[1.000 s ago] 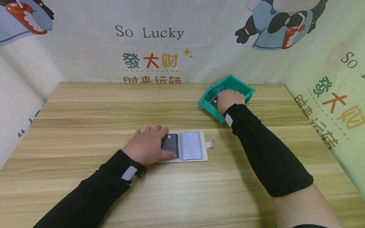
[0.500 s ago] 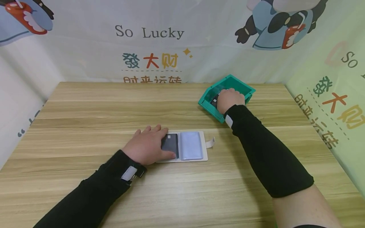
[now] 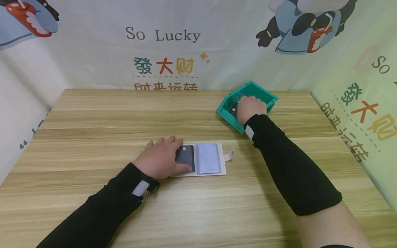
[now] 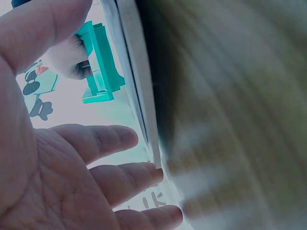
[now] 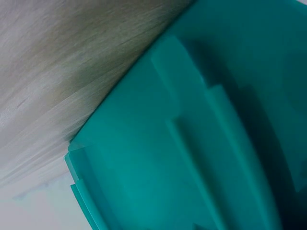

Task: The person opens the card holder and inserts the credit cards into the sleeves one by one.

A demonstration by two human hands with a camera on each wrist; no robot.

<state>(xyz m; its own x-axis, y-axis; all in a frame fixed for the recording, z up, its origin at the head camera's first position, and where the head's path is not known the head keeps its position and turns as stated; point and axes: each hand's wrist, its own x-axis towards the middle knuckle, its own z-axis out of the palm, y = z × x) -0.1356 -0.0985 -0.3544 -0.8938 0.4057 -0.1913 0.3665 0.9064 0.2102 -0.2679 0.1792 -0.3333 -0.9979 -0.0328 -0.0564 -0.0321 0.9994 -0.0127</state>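
Observation:
An open white card holder lies flat on the table. Its left page carries a dark card with a small light chip mark; the right page is a pale clear sleeve. My left hand rests over the holder's left side, fingers spread and fairly straight, thumb on the dark card. Farther right, my right hand reaches down into a teal bin, its fingers hidden by the hand's back. Beside it inside the bin shows part of a dark card. Only the bin's outer wall fills the right wrist view.
A short white strap sticks out from the holder's right edge. The wooden table runs back to a printed cloth backdrop, and another printed cloth hangs along the right side.

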